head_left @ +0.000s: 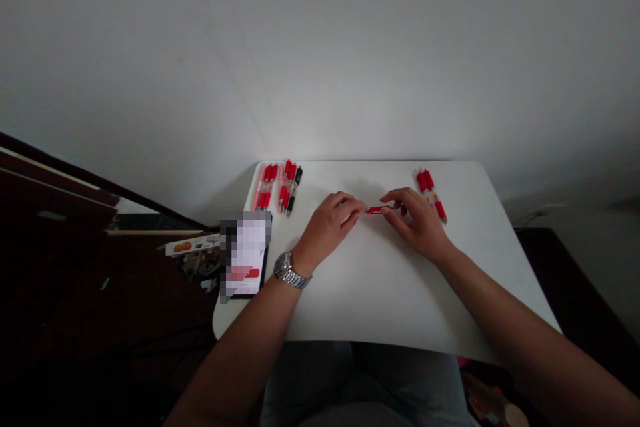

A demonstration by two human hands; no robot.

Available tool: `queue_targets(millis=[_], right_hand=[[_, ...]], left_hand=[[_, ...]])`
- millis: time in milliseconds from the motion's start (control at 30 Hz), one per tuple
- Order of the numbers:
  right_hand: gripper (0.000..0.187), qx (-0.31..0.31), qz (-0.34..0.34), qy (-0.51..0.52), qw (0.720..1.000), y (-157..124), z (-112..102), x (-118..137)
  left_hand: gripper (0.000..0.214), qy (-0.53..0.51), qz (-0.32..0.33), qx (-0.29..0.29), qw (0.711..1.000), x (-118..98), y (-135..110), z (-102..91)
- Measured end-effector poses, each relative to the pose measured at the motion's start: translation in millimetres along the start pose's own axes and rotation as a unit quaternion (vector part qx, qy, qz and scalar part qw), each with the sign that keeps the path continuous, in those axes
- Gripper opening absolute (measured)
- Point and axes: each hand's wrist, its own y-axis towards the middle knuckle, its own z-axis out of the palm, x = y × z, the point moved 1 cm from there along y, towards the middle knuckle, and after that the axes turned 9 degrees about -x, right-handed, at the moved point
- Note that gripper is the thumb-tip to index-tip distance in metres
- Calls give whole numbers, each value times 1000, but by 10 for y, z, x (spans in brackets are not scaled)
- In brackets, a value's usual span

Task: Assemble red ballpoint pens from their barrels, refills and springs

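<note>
Over the middle of the white table (pixel 345 293), a red pen (pixel 376 210) lies level between my two hands. My left hand (pixel 334 217), with a metal watch (pixel 291 271) on its wrist, pinches the pen's left end, and its fingertips hide that end. My right hand (pixel 411 217) has thumb and fingers closed about the right end. Just beyond my right hand lie red pens (pixel 431 195) side by side. At the far left are more red pens (pixel 267 188), a pink pen (pixel 259 188) and a black pen (pixel 295 191).
A phone or tablet (pixel 250 253), partly blurred out, lies by the table's left edge near my left forearm. A pale wall (pixel 330 53) rises right behind the table. Dark clutter and a white sticker-covered strip (pixel 193 245) are below on the left.
</note>
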Motion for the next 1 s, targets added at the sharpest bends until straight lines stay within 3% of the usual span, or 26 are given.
queue_targets(millis=[267,467,633,833,1000], right_hand=[[22,80,0,-17,997,-19,49,12],[23,65,10,-23,998,-6,25,20],[28,36,63,3,997,-15,-9,-9],[33,28,102,33,994,-36,-11,-12],[28,52,88,20,995,-32,-23,31]], left_hand=[[15,-15,10,7,1000,-46,4,10],[21,-18,-38,-42,998,-38,22,-27],[17,-72,-104,-95,987,15,22,-33],[20,-162,-173,-92,967,54,21,12],[21,-179,-170,-92,965,45,19,9]])
